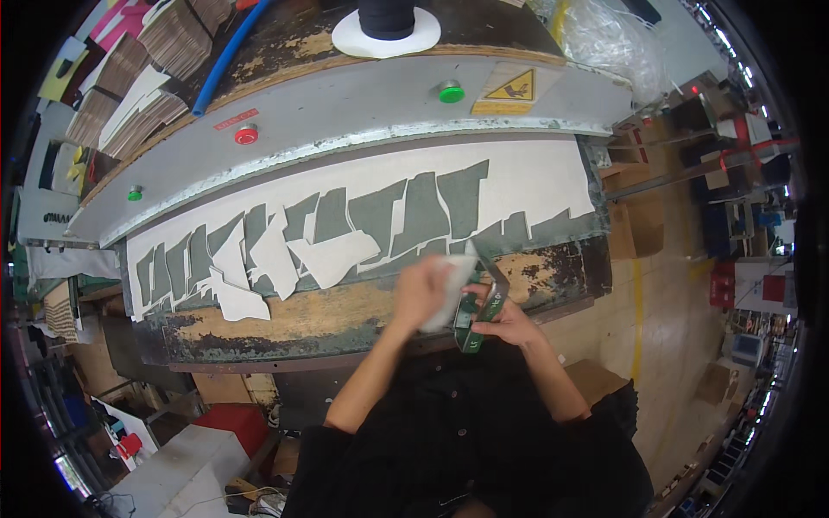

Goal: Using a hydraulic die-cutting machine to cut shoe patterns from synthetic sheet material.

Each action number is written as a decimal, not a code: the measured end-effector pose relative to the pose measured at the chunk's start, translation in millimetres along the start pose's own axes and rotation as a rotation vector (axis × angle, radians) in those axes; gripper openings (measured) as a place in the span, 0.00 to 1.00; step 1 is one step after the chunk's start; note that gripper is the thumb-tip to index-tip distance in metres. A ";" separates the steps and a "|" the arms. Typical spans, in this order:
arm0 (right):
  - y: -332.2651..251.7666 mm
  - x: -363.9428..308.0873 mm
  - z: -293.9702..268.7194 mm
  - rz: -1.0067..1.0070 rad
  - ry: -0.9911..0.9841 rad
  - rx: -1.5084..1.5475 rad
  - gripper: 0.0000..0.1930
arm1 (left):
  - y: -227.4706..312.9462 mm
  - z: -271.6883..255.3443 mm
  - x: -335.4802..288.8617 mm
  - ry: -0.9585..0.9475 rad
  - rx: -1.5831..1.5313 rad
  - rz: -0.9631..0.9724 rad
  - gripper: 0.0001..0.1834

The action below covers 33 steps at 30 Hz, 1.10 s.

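Nearest, at the front edge of the bench (285, 324): left hand (420, 292) closed round a pale cut piece (449, 289), blurred. Right hand (509, 326) clamped on a green-edged cutting die (477, 315), held just off the worn board, touching the pale piece.

Risk, as I judge it: the die's edge sits right against the fingers of both hands, so a slip could nick them. The grip on the pale piece looks loose, and it could drop off the front edge. Both hands are close under the press head (345, 129), where a stray touch on a button would be dangerous.

On the board: white sheet (527, 177) with grey gaps where shapes are cut out, and loose white pieces (332, 259) lying toward the left end.

On the grey press head: green round button (450, 91) right of centre, red round button (247, 134) with a red strip label (236, 118) above it, small green button (135, 193) at the far left, yellow triangular warning sign (511, 88) on a pale square sticker.

Beyond, far left corner: stacks of brown and white cut pieces (138, 82), blue hose (229, 52).
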State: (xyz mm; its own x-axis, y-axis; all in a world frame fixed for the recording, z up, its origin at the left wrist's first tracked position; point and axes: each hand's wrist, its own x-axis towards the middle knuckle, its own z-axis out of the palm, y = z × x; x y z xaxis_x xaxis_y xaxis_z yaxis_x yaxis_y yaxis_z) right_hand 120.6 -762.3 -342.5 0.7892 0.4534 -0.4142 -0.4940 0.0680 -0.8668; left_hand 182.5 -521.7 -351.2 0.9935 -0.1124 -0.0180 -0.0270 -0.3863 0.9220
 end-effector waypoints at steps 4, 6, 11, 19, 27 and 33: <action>-30.2 19.3 -44.2 -0.075 -0.004 -0.377 0.33 | -83.6 -55.5 7.3 0.615 0.450 -0.125 0.21; -78.8 53.4 -65.1 -0.276 0.056 -1.071 0.26 | -81.0 -67.8 14.7 0.818 0.717 -0.051 0.28; -107.6 101.3 -162.7 -0.461 0.342 -1.792 0.21 | -33.7 -10.1 32.7 0.534 0.406 0.087 0.38; -36.1 99.2 -173.2 -0.508 0.492 -1.194 0.22 | -13.7 117.8 86.9 0.316 0.224 0.187 0.41; -52.0 149.4 -245.5 -0.676 0.343 -1.038 0.18 | -13.8 155.8 108.2 0.387 0.209 -0.031 0.17; -48.7 153.7 -240.6 -0.717 0.423 -1.068 0.21 | -20.6 167.6 104.5 0.584 0.148 0.118 0.13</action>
State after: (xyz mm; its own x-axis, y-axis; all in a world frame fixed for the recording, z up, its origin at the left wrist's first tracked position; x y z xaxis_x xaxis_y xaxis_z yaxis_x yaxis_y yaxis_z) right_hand 353.7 -909.7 -430.8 0.8976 0.2908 0.3312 0.4401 -0.6333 -0.6366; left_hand 268.3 -678.9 -436.9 0.8781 0.3421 0.3346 -0.1138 -0.5298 0.8405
